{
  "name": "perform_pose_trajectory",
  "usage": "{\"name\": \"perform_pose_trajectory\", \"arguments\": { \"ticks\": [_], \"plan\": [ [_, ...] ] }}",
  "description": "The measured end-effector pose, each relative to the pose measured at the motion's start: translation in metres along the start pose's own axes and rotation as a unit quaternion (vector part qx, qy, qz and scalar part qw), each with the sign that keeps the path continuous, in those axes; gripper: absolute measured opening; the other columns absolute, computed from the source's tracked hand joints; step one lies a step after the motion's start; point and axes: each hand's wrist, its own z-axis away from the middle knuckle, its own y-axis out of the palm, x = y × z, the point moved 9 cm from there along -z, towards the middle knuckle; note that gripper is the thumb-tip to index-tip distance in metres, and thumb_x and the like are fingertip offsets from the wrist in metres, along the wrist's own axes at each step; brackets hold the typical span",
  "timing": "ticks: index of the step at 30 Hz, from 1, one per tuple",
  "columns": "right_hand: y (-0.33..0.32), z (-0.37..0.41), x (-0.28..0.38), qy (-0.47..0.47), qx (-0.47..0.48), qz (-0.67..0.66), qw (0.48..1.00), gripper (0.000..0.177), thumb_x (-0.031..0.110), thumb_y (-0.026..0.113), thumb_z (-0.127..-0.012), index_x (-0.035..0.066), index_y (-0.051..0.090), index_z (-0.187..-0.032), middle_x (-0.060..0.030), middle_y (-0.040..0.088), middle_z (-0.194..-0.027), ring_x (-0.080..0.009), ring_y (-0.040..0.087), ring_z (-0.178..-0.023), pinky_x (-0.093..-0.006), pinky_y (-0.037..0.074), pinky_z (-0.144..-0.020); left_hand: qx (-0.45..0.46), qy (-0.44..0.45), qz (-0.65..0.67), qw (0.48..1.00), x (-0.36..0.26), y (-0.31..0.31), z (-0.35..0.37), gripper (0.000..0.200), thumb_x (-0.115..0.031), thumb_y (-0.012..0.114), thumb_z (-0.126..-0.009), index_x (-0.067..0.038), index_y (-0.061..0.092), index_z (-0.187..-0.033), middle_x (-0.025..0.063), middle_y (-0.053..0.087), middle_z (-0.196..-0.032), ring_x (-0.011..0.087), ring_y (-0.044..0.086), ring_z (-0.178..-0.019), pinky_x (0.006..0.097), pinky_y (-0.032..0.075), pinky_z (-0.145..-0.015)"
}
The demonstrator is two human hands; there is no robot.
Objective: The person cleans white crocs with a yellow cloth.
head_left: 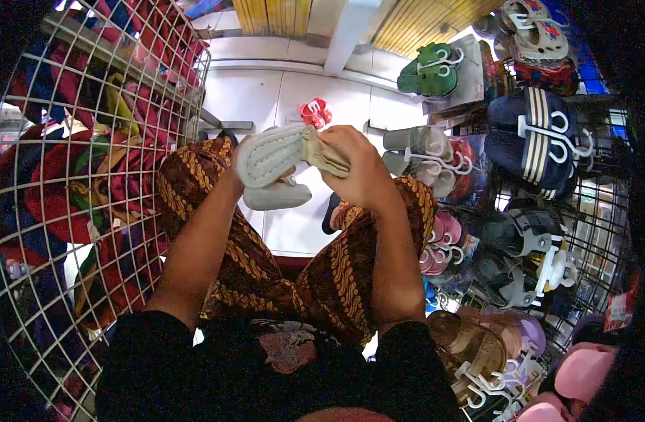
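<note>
Nearest, my black sleeves and brown batik trousers [252,274] fill the lower middle of the view. Above my knees, both hands hold the cream sandal pair [270,156]. My left hand [238,160] is closed on one end of the upper sandal, most of its fingers hidden behind the ribbed sole. My right hand [361,172] is clenched around the strap end. The second sandal [277,197] hangs just beneath the first, touching it.

On my left stands a white wire-grid rack [27,232] holding folded fabrics in red, blue and green. On my right, a dark wire rack [597,232] carries footwear on white plastic hangers: brown strap sandals [470,344], pink clogs [583,373], navy striped slides [533,137] and green sandals [428,70]. Beyond my hands, small red sandals [315,112] lie on the white tiled floor [245,91].
</note>
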Motion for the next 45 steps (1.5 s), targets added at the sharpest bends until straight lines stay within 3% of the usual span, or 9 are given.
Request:
{"name": "perform_pose_trajectory", "arguments": {
  "ticks": [2, 4, 8, 14, 22, 29, 33, 40, 45],
  "plan": [
    [0.005, -0.001, 0.001, 0.020, 0.014, -0.045, 0.999, 0.053, 0.002, 0.070, -0.069, 0.004, 0.052, -0.119, -0.0201, 0.055, -0.113, -0.0392, 0.057, -0.104, -0.0421, 0.049, -0.091, 0.132, 0.147, -0.437, 0.877, -0.022, 0.074, 0.011, 0.064, -0.041, 0.042, -0.095, 0.001, 0.038, -0.142, 0.0238, 0.055, -0.130, 0.0399, 0.064, -0.102, 0.0507, 0.055, -0.088],
    [0.008, 0.000, 0.000, 0.023, 0.004, -0.048, 0.999, 0.057, -0.003, 0.064, -0.070, 0.001, 0.050, -0.125, -0.0181, 0.056, -0.118, -0.0342, 0.059, -0.107, -0.0366, 0.047, -0.093, 0.158, -0.007, 0.026, 0.987, -0.006, 0.075, 0.008, 0.058, -0.033, 0.052, -0.097, -0.004, 0.037, -0.145, 0.0178, 0.055, -0.134, 0.0341, 0.063, -0.110, 0.0455, 0.053, -0.093],
    [0.010, -0.006, 0.004, 0.009, -0.011, -0.006, 1.000, 0.063, -0.003, 0.066, -0.068, 0.003, 0.051, -0.129, -0.0156, 0.055, -0.126, -0.0341, 0.057, -0.111, -0.0376, 0.046, -0.097, -0.196, 0.010, -0.173, 0.965, -0.007, -0.006, 0.008, 0.060, -0.040, 0.036, -0.094, 0.003, 0.048, -0.134, 0.0228, 0.062, -0.119, 0.0360, 0.066, -0.099, 0.0492, 0.056, -0.085],
    [0.016, -0.012, 0.007, -0.007, -0.006, 0.065, 0.998, 0.064, 0.002, 0.070, -0.066, 0.004, 0.054, -0.128, -0.0125, 0.054, -0.129, -0.0366, 0.056, -0.110, -0.0411, 0.047, -0.095, 0.022, 0.020, -0.038, 0.999, -0.002, -0.002, 0.001, 0.056, -0.035, 0.047, -0.099, -0.004, 0.036, -0.145, 0.0158, 0.048, -0.141, 0.0255, 0.052, -0.126, 0.0406, 0.041, -0.109],
    [0.050, -0.002, -0.003, -0.010, 0.049, -0.063, 0.997, 0.057, -0.003, 0.064, -0.069, 0.004, 0.057, -0.124, -0.0170, 0.060, -0.120, -0.0341, 0.060, -0.107, -0.0378, 0.048, -0.095, -0.146, 0.196, -0.270, 0.931, -0.054, 0.004, -0.004, 0.068, -0.054, 0.033, -0.096, -0.006, 0.040, -0.144, 0.0158, 0.051, -0.139, 0.0282, 0.055, -0.122, 0.0427, 0.047, -0.102],
    [0.029, -0.006, -0.013, 0.054, 0.047, -0.142, 0.987, 0.057, -0.001, 0.068, -0.068, 0.005, 0.057, -0.123, -0.0164, 0.060, -0.120, -0.0329, 0.059, -0.111, -0.0381, 0.048, -0.097, 0.035, 0.288, -0.624, 0.726, -0.048, 0.047, -0.001, 0.062, -0.048, 0.029, -0.098, -0.006, 0.043, -0.142, 0.0142, 0.056, -0.134, 0.0266, 0.059, -0.117, 0.0415, 0.050, -0.099],
    [0.021, -0.009, 0.017, -0.026, -0.034, -0.015, 0.999, 0.060, -0.002, 0.069, -0.067, 0.008, 0.057, -0.125, -0.0134, 0.058, -0.124, -0.0330, 0.056, -0.112, -0.0400, 0.045, -0.098, -0.028, 0.066, -0.148, 0.986, -0.009, 0.011, -0.014, 0.063, -0.050, 0.027, -0.098, -0.008, 0.044, -0.141, 0.0130, 0.057, -0.132, 0.0259, 0.060, -0.114, 0.0417, 0.050, -0.098],
    [0.031, -0.006, 0.052, -0.102, -0.058, 0.166, 0.979, 0.064, -0.002, 0.067, -0.065, 0.017, 0.060, -0.126, -0.0092, 0.059, -0.121, -0.0309, 0.056, -0.107, -0.0400, 0.046, -0.089, -0.204, 0.103, -0.267, 0.936, -0.026, 0.052, -0.009, 0.064, -0.058, 0.029, -0.097, -0.011, 0.048, -0.136, 0.0137, 0.058, -0.126, 0.0263, 0.060, -0.112, 0.0441, 0.049, -0.099],
    [0.046, -0.004, 0.007, -0.010, 0.015, 0.172, 0.985, 0.053, -0.005, 0.062, -0.069, 0.018, 0.064, -0.117, -0.0086, 0.065, -0.108, -0.0326, 0.060, -0.095, -0.0430, 0.047, -0.086, -0.167, 0.178, -0.032, 0.969, -0.045, 0.032, -0.003, 0.056, -0.057, 0.042, -0.091, -0.011, 0.056, -0.121, 0.0097, 0.061, -0.100, 0.0239, 0.062, -0.088, 0.0425, 0.055, -0.079]
  ]
}}
